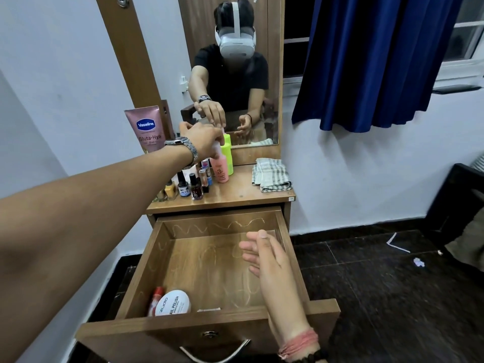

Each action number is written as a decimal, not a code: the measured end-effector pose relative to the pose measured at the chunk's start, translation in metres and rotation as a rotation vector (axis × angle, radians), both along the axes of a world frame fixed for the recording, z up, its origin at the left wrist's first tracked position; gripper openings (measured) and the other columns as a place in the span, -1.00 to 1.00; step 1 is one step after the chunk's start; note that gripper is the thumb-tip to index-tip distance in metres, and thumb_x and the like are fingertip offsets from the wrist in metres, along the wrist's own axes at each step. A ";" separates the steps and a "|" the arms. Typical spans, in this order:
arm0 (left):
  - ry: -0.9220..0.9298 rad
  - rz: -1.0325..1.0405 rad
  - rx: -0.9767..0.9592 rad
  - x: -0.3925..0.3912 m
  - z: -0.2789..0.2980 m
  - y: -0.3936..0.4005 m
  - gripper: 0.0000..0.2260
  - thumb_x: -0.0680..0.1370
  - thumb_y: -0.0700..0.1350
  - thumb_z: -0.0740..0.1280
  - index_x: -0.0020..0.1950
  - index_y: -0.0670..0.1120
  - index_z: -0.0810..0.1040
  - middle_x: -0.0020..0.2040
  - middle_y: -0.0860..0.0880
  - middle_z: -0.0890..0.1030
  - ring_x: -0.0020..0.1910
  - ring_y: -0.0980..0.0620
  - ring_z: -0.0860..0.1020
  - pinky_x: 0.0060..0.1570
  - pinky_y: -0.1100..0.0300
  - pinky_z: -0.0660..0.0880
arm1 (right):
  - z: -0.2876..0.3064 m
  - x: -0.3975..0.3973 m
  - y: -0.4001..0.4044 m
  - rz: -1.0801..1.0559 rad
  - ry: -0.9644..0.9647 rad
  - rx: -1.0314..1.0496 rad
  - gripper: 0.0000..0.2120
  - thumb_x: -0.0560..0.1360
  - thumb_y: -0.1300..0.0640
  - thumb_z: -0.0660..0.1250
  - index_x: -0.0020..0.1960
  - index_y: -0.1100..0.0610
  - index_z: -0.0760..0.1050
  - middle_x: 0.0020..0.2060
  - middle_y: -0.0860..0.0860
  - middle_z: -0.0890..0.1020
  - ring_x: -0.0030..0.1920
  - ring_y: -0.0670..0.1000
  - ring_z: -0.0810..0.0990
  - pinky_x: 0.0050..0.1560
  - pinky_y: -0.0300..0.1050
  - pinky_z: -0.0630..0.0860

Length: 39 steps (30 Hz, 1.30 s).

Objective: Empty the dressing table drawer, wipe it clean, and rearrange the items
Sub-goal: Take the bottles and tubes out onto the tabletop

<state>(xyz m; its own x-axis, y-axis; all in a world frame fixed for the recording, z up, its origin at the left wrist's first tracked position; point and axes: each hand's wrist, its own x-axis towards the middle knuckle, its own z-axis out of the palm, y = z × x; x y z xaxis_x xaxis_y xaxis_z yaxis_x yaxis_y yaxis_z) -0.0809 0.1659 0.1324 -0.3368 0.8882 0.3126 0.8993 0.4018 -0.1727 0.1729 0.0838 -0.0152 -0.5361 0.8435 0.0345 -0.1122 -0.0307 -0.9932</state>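
Drawer (209,263): pulled fully out below the dressing table top (243,191); I see its wooden floor mostly bare, marked with pale wavy streaks.
In the drawer: a white round nail polish remover tub (172,306) and a red-capped tube (156,299), both in the front left corner; a thin flat item lies against the front wall, too hidden for me to tell what it is.
My left hand (203,140): reaches over the back of the top, fingers curled round the cap of the pink bottle (220,169), gripping it; a metal watch (183,146) sits on the wrist.
My right hand (262,254): hovers over the right side of the drawer, fingers loose and spread, holding nothing.
Crowding the pink bottle: a neon yellow-green bottle (228,155) touches it from behind; small nail polish bottles (193,186) stand clustered just left of it, toward the front left edge.
Left back corner: a pink Vaseline tube (146,127) stands upright.
Right edge of the top: a folded checked cloth (272,174).
Mirror (235,74): above the top, showing my reflection.
Room: pale walls, a blue curtain (374,61) to the right, dark tiled floor (379,284).
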 end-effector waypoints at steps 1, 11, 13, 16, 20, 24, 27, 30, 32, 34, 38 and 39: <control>0.010 -0.002 0.000 0.000 -0.001 0.001 -0.72 0.45 0.01 0.43 0.14 0.08 0.55 0.22 0.04 0.52 0.26 -0.05 0.41 0.16 -0.05 0.18 | 0.001 0.000 0.000 0.002 -0.005 0.007 -0.69 0.57 -0.17 0.06 0.06 -0.10 0.53 -0.05 -0.16 0.66 -0.03 -0.19 0.61 0.10 -0.13 0.51; -0.038 -0.029 0.028 0.000 -0.005 0.009 -0.74 0.49 -0.13 0.38 0.16 0.06 0.54 0.20 0.02 0.55 0.23 -0.05 0.45 0.09 -0.01 0.19 | 0.005 0.001 -0.003 0.007 -0.035 0.008 -0.71 0.57 -0.16 0.07 0.04 -0.11 0.53 -0.05 -0.16 0.66 -0.03 -0.19 0.60 0.10 -0.15 0.50; -0.075 -0.032 0.035 0.000 -0.004 0.009 -0.75 0.50 -0.16 0.36 0.15 0.06 0.55 0.18 0.02 0.56 0.22 -0.05 0.45 0.07 0.01 0.18 | 0.005 0.001 -0.003 0.006 -0.037 0.008 -0.71 0.57 -0.16 0.07 0.04 -0.10 0.53 -0.05 -0.15 0.66 -0.02 -0.17 0.60 0.10 -0.15 0.50; -0.126 -0.037 0.048 -0.001 -0.002 0.008 -0.77 0.50 -0.14 0.37 0.14 0.06 0.55 0.15 0.03 0.57 0.21 -0.04 0.46 0.07 0.02 0.17 | 0.005 0.001 -0.003 0.006 -0.037 0.008 -0.71 0.57 -0.16 0.07 0.04 -0.09 0.52 -0.05 -0.14 0.66 -0.02 -0.16 0.60 0.09 -0.16 0.50; -0.143 -0.044 0.060 -0.002 -0.001 0.007 -0.74 0.50 -0.14 0.38 0.16 0.07 0.53 0.16 0.04 0.57 0.21 -0.06 0.46 0.10 0.01 0.19 | 0.006 0.001 -0.004 0.004 -0.037 0.008 -0.72 0.58 -0.14 0.08 0.04 -0.08 0.52 -0.05 -0.13 0.66 -0.01 -0.16 0.60 0.07 -0.17 0.49; -0.126 -0.054 0.069 -0.001 0.000 0.008 -0.76 0.50 -0.15 0.37 0.14 0.06 0.55 0.14 0.04 0.58 0.21 -0.05 0.47 0.06 0.02 0.18 | 0.006 0.002 -0.004 0.004 -0.043 0.008 -0.74 0.58 -0.13 0.09 0.04 -0.09 0.52 -0.05 -0.14 0.66 0.00 -0.15 0.60 0.07 -0.17 0.49; -0.110 -0.054 0.048 -0.001 0.000 0.007 -0.76 0.50 -0.17 0.37 0.14 0.06 0.56 0.14 0.05 0.57 0.21 -0.04 0.46 0.08 0.01 0.18 | 0.006 0.001 -0.004 0.007 -0.046 0.014 -0.75 0.58 -0.13 0.09 0.04 -0.10 0.52 -0.05 -0.15 0.66 -0.01 -0.15 0.60 0.05 -0.18 0.49; -0.109 -0.051 0.035 0.000 0.000 0.008 -0.75 0.51 -0.17 0.36 0.14 0.07 0.55 0.15 0.05 0.56 0.22 -0.03 0.45 0.14 -0.02 0.19 | 0.005 0.000 -0.005 0.008 -0.056 0.026 -0.75 0.58 -0.14 0.09 0.04 -0.11 0.51 -0.06 -0.18 0.65 -0.03 -0.20 0.59 0.05 -0.19 0.49; -0.123 -0.046 0.045 -0.002 -0.001 0.006 -0.75 0.51 -0.17 0.35 0.15 0.07 0.55 0.17 0.05 0.56 0.24 -0.03 0.45 0.17 -0.03 0.20 | 0.005 0.001 -0.006 0.007 -0.057 0.027 -0.76 0.58 -0.14 0.10 0.03 -0.10 0.51 -0.06 -0.16 0.65 -0.04 -0.21 0.60 0.04 -0.21 0.49; -0.137 -0.039 0.056 -0.002 -0.001 0.005 -0.75 0.52 -0.19 0.34 0.16 0.06 0.55 0.19 0.05 0.56 0.26 -0.02 0.44 0.17 -0.03 0.19 | 0.005 0.001 -0.005 0.006 -0.055 0.026 -0.76 0.58 -0.13 0.11 0.04 -0.09 0.51 -0.06 -0.15 0.65 -0.04 -0.20 0.60 0.04 -0.21 0.49; -0.155 -0.031 0.069 -0.001 0.000 0.005 -0.75 0.54 -0.19 0.31 0.18 0.06 0.54 0.21 0.03 0.55 0.27 -0.02 0.43 0.17 -0.02 0.19 | 0.005 0.001 -0.005 0.007 -0.061 0.035 -0.77 0.58 -0.12 0.11 0.04 -0.10 0.51 -0.05 -0.14 0.65 -0.03 -0.19 0.60 0.06 -0.19 0.50; -0.160 -0.028 0.061 -0.001 0.001 0.005 -0.75 0.54 -0.18 0.31 0.18 0.06 0.54 0.22 0.04 0.55 0.27 -0.02 0.42 0.17 -0.03 0.20 | 0.004 0.001 -0.005 0.008 -0.063 0.036 -0.77 0.58 -0.12 0.11 0.04 -0.10 0.51 -0.05 -0.14 0.65 -0.03 -0.19 0.60 0.06 -0.19 0.50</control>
<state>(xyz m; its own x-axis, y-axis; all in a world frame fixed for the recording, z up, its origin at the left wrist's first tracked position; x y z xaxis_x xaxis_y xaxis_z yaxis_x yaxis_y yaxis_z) -0.0821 0.1706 0.1330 -0.3621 0.8789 0.3105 0.9243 0.3818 -0.0026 0.1743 0.0789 -0.0108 -0.5447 0.8381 0.0304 -0.0493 0.0042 -0.9988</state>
